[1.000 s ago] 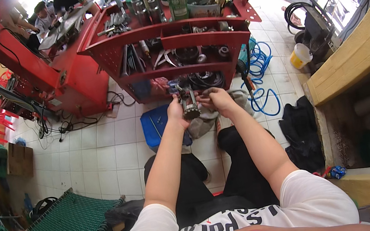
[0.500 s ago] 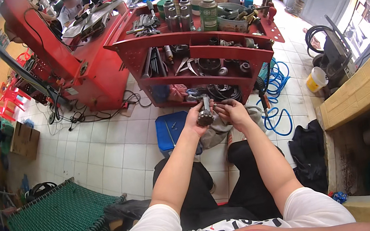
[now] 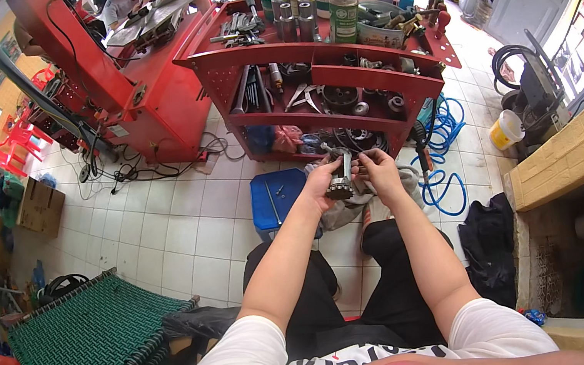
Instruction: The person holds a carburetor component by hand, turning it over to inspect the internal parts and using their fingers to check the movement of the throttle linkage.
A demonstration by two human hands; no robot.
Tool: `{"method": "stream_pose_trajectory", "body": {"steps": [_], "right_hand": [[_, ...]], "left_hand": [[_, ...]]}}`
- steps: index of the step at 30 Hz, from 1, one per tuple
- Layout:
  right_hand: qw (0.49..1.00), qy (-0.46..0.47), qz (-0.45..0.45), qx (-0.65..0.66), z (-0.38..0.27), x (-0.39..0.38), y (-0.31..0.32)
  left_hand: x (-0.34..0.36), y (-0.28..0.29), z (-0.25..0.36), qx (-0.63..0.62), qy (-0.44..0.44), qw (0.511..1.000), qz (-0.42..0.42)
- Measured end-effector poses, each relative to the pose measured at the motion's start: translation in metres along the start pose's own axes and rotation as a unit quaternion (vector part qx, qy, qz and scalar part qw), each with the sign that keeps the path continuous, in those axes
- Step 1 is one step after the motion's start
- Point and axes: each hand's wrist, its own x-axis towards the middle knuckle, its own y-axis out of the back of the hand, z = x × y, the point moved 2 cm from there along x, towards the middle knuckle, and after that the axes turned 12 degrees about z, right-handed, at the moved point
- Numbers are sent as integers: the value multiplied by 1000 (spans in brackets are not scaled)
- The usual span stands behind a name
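My left hand (image 3: 320,184) is closed round a grey metal part (image 3: 341,189) with a dark, notched round end and a narrower arm rising from it. Just to its right, my right hand (image 3: 382,173) has its thumb and fingertips pinched together beside the part's upper arm. Whatever lies between those fingertips is too small to make out. Both hands are in front of my knees, above a grey cloth (image 3: 344,212). A blue stool (image 3: 264,211) stands left of them, with a long thin rod (image 3: 271,203) and a few small metal pieces on top.
Ahead stands a red tool cart (image 3: 258,122) loaded with sockets, cans and tools. Blue hose (image 3: 453,189) coils on the floor at its right. A red machine (image 3: 157,128) with floor cables is far left; a green woven cot (image 3: 94,342) lies near left. Dark cloth (image 3: 489,245) lies at right.
Both hands and the metal part have shifted slightly right in the picture. My right fingers have come up beside the part's arm. The view has tilted a little, shifting the surroundings.
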Motion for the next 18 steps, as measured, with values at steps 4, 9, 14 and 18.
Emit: {"method": "stream_pose_trajectory", "body": {"steps": [4,9,14,18], "right_hand": [[999,26,-4,34,-5,-3,-3],[997,69,-20,5,-8,-6,-3],[996,88,-15,-18,-6,-4,-2],[992,115,13,-47,-3,-2,-1]], "left_hand": [[0,0,-2,0,-10,1000,-23],[-2,0,-4,18,17,999,-30],[-1,2,-5,43,55,997,-13],[-3,1,-10,86,31,995,30]]}}
